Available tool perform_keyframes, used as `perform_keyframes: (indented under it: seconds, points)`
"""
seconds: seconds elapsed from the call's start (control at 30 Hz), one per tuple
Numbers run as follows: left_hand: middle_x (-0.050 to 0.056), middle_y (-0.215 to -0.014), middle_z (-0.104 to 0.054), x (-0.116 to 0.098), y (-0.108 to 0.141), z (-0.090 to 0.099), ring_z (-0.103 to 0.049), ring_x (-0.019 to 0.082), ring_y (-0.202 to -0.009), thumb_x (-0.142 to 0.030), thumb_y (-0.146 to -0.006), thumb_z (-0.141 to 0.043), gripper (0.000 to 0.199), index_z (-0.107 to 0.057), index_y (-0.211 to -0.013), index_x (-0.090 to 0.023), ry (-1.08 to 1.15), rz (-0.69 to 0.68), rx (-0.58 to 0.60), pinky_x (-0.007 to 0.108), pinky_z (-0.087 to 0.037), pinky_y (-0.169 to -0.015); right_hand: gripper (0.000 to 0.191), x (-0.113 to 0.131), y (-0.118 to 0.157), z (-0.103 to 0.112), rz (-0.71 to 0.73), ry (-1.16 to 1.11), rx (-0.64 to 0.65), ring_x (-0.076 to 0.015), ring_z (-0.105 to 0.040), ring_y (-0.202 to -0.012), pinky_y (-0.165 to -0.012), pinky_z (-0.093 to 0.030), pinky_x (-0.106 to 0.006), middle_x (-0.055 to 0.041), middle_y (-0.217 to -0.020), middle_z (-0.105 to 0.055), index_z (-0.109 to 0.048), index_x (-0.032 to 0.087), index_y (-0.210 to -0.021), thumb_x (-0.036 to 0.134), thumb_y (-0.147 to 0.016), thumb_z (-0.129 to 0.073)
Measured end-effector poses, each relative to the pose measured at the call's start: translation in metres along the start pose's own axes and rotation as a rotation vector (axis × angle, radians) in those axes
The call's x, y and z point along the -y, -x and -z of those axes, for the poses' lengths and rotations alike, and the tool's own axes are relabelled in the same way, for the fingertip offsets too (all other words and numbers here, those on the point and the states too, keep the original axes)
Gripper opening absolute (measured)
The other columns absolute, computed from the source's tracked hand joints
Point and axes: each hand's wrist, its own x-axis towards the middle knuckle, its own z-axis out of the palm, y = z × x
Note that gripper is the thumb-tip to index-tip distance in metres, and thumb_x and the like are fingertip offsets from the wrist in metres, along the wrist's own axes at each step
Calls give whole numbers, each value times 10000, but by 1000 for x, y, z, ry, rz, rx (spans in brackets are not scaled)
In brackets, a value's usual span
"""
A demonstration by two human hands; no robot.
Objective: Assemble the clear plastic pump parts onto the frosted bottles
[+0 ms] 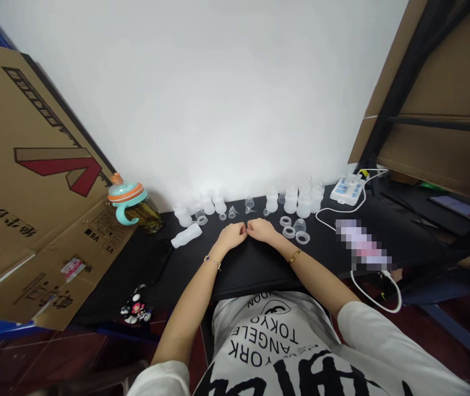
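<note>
My left hand [233,235] and my right hand [261,230] rest on the black table, curled into loose fists that meet at the knuckles. Nothing shows between or in them. Just beyond them lie small clear nipples [250,210] and a clear cap [250,202]. Left of my left hand, a white baby bottle [186,235] lies on its side, with several more bottles [219,203] upright behind it. To the right of my right hand are several clear collar rings [288,231] and a clear cap [300,225]. Assembled bottles with nipples [304,204] stand behind those.
A teal-lidded jug [136,203] stands at the left beside a large cardboard box [49,181]. A dark phone [156,261] with a charm [136,308] lies near the left edge. At right are a power strip [347,190], a white cable [344,212] and a blurred-out device [361,242].
</note>
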Motion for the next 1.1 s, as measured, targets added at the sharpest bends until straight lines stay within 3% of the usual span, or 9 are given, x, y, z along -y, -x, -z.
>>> perform_keyframes:
  seconds: [0.2, 0.47, 0.7, 0.87, 1.1]
  points:
    - [35, -788, -712, 0, 1, 3, -640, 194, -704, -262, -900, -572, 120, -675, -847, -236, 0, -11, -2, 271, -405, -654, 174, -5, -3, 2, 3, -63, -27, -196, -679, -931, -693, -415, -245, -39, -974, -747, -705, 224, -893, 286, -955, -556]
    - [21, -793, -715, 2, -1, 2, -640, 181, -718, -326, -907, -621, 114, -678, -886, -229, 11, -32, 8, 262, -410, -668, 267, -15, -1, 15, -116, -33, -307, -218, -648, -1065, -841, -487, -278, -102, -1226, -664, -662, 209, -1203, 288, -1020, -484]
    - [19, -792, -719, 1, -1, 3, -640, 189, -723, -355, -911, -619, 135, -681, -901, -236, 3, -15, 28, 266, -397, -661, 367, -26, -1, 21, -317, 33, -292, -261, -688, -1035, -866, -512, -349, -137, -1253, -643, -657, 218, -1278, 175, -1025, -394]
    - [10, -751, -700, -1, 0, 4, -624, 183, -684, -361, -908, -617, 140, -679, -895, -237, 10, -10, 31, 269, -367, -630, 393, -36, -2, 27, -352, 39, -278, -272, -697, -1053, -857, -517, -345, -144, -1267, -637, -671, 226, -1267, 99, -972, -444]
    - [6, -726, -687, -1, 0, 5, -617, 188, -679, -363, -907, -619, 140, -676, -886, -237, 15, -13, 32, 272, -359, -630, 299, -44, -4, 28, -410, 23, -251, -303, -692, -1086, -848, -521, -337, -200, -1199, -691, -724, 125, -1142, 101, -925, -520]
